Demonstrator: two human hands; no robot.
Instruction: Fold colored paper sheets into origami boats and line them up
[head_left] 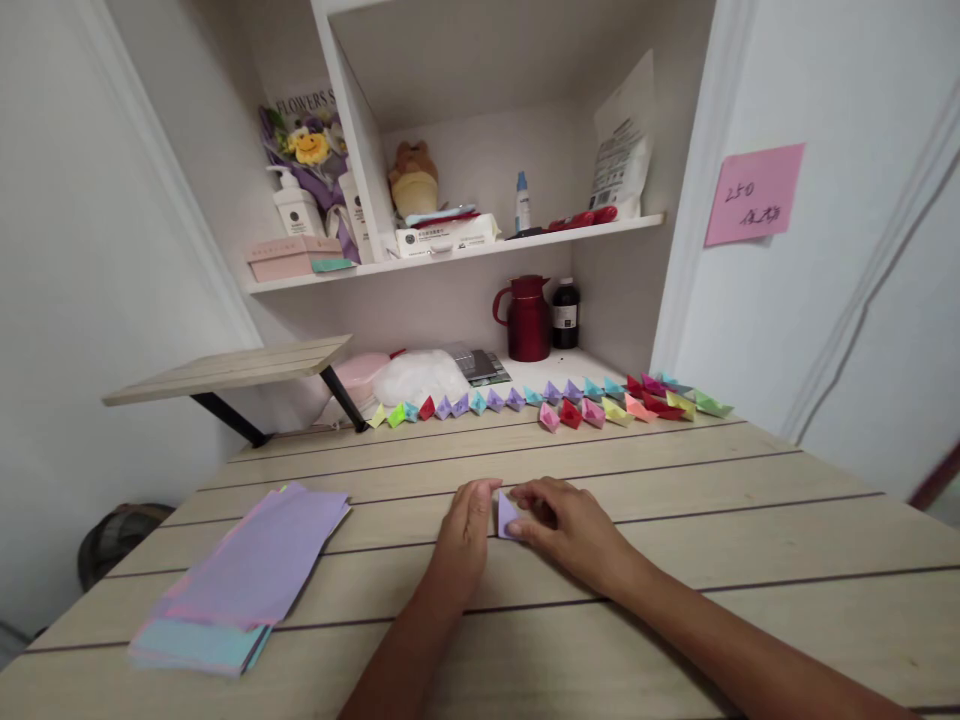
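- the folded purple piece [505,512] stands or lies near the middle of the worktop [765,510], between the hands; it shows as a small triangle, partly hidden by fingers.
- right hand [566,520]: thumb laid on the lower part of the piece, the other fingers curled above it; whether it pinches the paper or only presses it, i cannot tell.
- left hand [466,515]: palm turned inward, fingers nearly straight and held together, gripping nothing that shows; it is just beside the piece's left edge (contact is too close to call).
- done, by the look of it: a long back row of folded paper boats [478,402] runs along the rear of the worktop, with a shorter front row of paper boats [571,414] at the right, in pink, red, yellow, orange and green.
- in hand: this piece seems part-folded, as it lacks the opened-out shape of those in the rows.
- left, judging by supply: a stack of coloured sheets [262,560], purple on top with pink and blue below, lies flat at the left, well apart from the hands.
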